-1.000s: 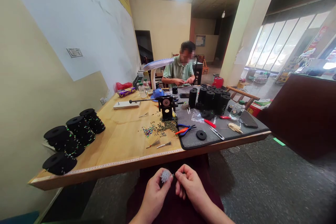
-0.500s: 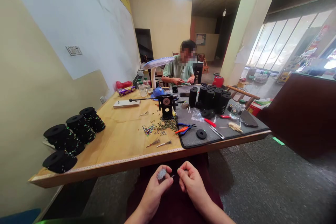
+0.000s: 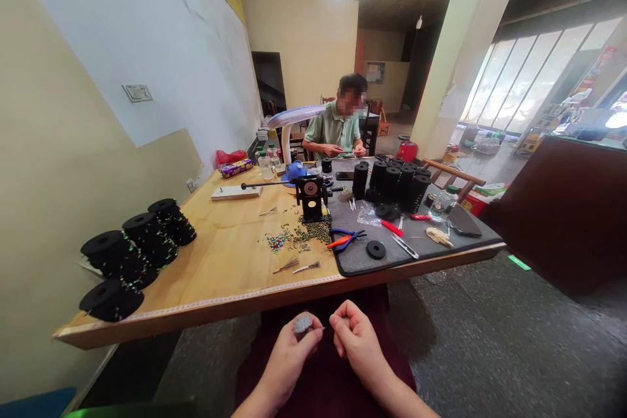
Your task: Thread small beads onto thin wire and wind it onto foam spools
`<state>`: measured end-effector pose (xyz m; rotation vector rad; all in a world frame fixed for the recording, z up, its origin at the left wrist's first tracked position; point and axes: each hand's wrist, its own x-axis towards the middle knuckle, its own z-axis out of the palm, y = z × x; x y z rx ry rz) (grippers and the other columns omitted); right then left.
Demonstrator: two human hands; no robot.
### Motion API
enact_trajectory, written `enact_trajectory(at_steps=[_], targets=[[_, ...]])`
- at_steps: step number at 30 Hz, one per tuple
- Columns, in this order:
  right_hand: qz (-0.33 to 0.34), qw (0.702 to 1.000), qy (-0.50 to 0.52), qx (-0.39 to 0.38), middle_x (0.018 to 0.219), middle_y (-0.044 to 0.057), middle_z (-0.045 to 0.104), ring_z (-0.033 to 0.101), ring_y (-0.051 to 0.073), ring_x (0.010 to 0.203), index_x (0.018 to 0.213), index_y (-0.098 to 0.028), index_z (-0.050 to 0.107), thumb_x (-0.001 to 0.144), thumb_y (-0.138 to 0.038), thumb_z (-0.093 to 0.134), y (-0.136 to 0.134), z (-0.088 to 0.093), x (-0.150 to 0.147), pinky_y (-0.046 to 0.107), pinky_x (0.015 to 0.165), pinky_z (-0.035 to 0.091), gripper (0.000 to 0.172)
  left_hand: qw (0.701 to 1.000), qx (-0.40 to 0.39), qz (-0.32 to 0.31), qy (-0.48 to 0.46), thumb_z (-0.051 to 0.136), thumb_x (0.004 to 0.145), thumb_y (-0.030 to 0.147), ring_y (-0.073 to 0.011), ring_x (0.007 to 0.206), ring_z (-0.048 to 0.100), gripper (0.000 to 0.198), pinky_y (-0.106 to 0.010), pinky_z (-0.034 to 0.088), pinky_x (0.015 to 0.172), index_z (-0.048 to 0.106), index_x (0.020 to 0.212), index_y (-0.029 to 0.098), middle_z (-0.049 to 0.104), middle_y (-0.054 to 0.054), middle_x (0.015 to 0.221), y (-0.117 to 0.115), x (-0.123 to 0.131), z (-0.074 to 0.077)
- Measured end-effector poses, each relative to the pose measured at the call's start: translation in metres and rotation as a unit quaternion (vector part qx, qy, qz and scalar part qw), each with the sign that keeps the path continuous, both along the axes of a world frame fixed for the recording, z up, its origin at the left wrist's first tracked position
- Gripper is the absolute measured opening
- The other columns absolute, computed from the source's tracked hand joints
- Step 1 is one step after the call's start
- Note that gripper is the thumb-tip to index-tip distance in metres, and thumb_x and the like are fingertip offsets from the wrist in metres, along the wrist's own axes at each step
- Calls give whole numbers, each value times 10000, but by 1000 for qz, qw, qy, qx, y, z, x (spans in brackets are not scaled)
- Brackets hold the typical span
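Note:
Below the table's front edge, my left hand (image 3: 290, 351) is closed around a small grey tuft (image 3: 302, 323), perhaps a bundle of fine strands. A tiny pale tip shows at its thumb and forefinger. Close beside it on the right, a small gap apart, my right hand (image 3: 360, 343) is closed in a pinch; whatever lies between its fingertips is too small to make out. Both hands are over a dark red cloth (image 3: 323, 392) at my lap. Nearest on the table are two small wire bundles (image 3: 306, 268) with splayed ends.
The wooden table (image 3: 196, 281) carries black spools (image 3: 142, 228) with beads at left, loose beads (image 3: 279, 241), a black winding device (image 3: 311, 199), pliers (image 3: 345, 240) and tweezers (image 3: 405, 247). More black spools (image 3: 392, 179) stand on a grey mat (image 3: 357, 264). A person (image 3: 337, 121) sits opposite, behind a lamp (image 3: 294, 119).
My left forefinger has curled in towards the thumb, and the small thing that stuck out between the hands shows less. My right hand has barely moved.

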<state>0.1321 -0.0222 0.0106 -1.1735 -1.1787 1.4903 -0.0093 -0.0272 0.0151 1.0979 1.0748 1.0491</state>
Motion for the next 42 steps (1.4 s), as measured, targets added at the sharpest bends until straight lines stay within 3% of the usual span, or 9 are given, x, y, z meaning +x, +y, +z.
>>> enact_trajectory(at_steps=[8, 16, 18, 20, 23, 31, 37, 40, 42], targets=[[48, 999, 0, -14, 448, -67, 426, 328, 11, 392, 775, -137, 405, 718, -601, 558, 0, 4, -1, 133, 426, 228, 491, 993, 32, 4, 118, 676, 682, 431, -173, 650, 502, 310, -254, 384, 627, 663, 709, 122, 625, -71, 680, 2, -5, 4], [95, 993, -72, -10, 465, -55, 424, 334, 13, 406, 702, -122, 461, 760, -386, 564, 0, 4, 4, 133, 433, 234, 288, 981, 87, -37, 171, 632, 735, 410, -154, 634, 474, 280, -244, 353, 604, 627, 695, 133, 571, -44, 654, 4, -14, 7], [101, 989, -101, 28, 506, -35, 470, 385, 21, 453, 712, -113, 502, 787, -351, 541, -1, 8, 9, 134, 477, 278, 252, 988, 45, -73, 132, 670, 709, 399, -116, 578, 404, 277, -225, 302, 549, 613, 674, 130, 498, -10, 593, 3, -17, 13], [116, 982, -128, 81, 588, -7, 537, 451, 34, 547, 732, -105, 558, 813, -343, 528, -1, 13, 16, 139, 558, 330, 253, 992, -55, -113, 31, 711, 670, 414, -74, 484, 268, 301, -212, 200, 470, 584, 681, 141, 354, 47, 506, 2, -22, 20], [132, 970, -149, 141, 678, 16, 581, 492, 52, 650, 743, -109, 606, 842, -352, 510, 0, 17, 24, 153, 651, 359, 279, 963, -188, -145, -132, 761, 624, 410, -47, 429, 102, 346, -212, 72, 436, 533, 716, 167, 189, 99, 463, -2, -26, 29], [105, 951, -174, 232, 823, 50, 628, 511, 116, 900, 764, -157, 663, 847, -354, 532, 14, -14, 35, 219, 840, 387, 251, 917, -245, -105, -297, 839, 555, 273, -4, 386, 87, 390, -176, 74, 396, 507, 726, 158, 162, 112, 488, -7, -23, 43], [141, 973, -87, 162, 908, 76, 655, 542, 143, 1016, 853, -138, 647, 837, -428, 529, 9, -9, 35, 267, 934, 384, 313, 947, -202, -113, -225, 808, 593, 353, -20, 406, 92, 388, -197, 70, 417, 503, 734, 158, 172, 109, 482, -1, -23, 48], [206, 974, 43, 87, 881, 85, 654, 611, 120, 837, 1028, -115, 531, 830, -471, 521, 4, 4, 24, 257, 830, 431, 407, 982, -126, -97, -105, 755, 643, 425, -40, 434, 136, 372, -217, 85, 440, 532, 732, 141, 237, 93, 466, 4, -19, 48], [202, 975, 72, 60, 740, 51, 631, 597, 90, 668, 1002, -105, 490, 828, -494, 508, 3, 11, 14, 204, 694, 428, 426, 995, -70, -66, -30, 728, 657, 461, -53, 468, 208, 384, -220, 122, 457, 558, 720, 123, 332, 64, 497, 8, -16, 47]])
